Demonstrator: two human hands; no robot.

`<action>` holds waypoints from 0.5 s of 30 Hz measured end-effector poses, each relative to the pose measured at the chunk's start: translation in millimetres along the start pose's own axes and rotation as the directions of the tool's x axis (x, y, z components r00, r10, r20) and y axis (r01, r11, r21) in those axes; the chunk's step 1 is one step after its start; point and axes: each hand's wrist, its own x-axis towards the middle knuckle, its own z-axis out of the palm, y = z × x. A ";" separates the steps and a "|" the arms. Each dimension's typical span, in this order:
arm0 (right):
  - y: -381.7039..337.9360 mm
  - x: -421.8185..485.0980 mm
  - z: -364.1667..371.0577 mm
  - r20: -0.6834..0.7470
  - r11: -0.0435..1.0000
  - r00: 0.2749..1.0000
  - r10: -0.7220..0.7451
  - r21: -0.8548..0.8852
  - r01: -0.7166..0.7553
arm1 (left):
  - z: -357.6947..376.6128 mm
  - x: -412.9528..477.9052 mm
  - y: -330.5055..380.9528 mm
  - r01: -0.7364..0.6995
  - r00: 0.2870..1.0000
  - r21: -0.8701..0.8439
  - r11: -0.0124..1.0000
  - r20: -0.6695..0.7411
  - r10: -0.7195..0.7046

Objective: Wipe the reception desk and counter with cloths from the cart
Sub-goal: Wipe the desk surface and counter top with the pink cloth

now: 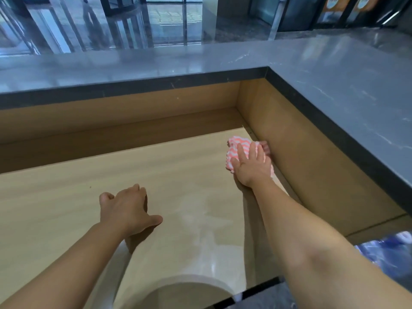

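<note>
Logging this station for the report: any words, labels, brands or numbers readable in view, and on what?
None can be read.
Round signs, top right: too blurred.
Blue and white packaging, lower right: print blurred.
Striped cloth, wooden desk, grey counter: no text.

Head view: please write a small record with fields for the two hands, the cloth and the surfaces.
right hand: presses flat on the pink-and-white striped cloth
cloth place: far right corner of the light wooden desk, beside the brown side panel
left hand: rests on the desk, holds nothing
counter: grey stone counter, raised, along the back and right
</note>
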 end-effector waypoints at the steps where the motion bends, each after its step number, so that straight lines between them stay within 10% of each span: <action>1: -10.5 -7.0 5.0 -0.005 1.000 1.000 0.010 0.008 -0.010 | 1.7 -1.7 -0.7 0.003 1.000 -0.021 1.000 0.003 -0.003; 15: -150.4 -114.9 60.9 0.071 0.872 0.875 -0.479 -0.073 0.483 | 1.0 -5.6 -10.0 -0.078 0.990 -0.111 0.991 0.108 0.090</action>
